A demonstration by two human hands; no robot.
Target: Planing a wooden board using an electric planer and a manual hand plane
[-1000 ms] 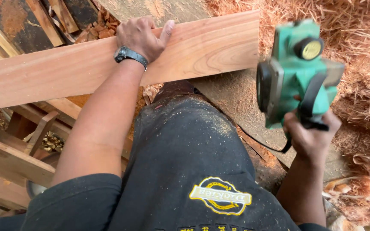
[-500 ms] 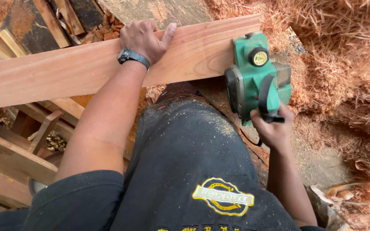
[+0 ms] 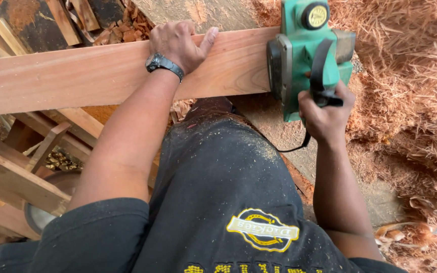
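A long reddish wooden plank (image 3: 77,76) runs across the upper part of the view. My left hand (image 3: 180,43), with a dark wristwatch, presses flat on the plank's top edge. My right hand (image 3: 324,108) grips the black handle of a green electric planer (image 3: 307,50). The planer sits against the plank's right end, covering it. A black cord (image 3: 292,146) hangs from the planer below my hand.
A deep heap of reddish wood shavings (image 3: 405,101) fills the right side. Wooden offcuts and frame pieces (image 3: 31,167) lie at the lower left, more scraps (image 3: 77,15) at the top left. My dark, sawdust-speckled clothes fill the foreground.
My right hand has swung the planer from the right, up and left, onto the plank's right end. My left hand has stayed on the plank.
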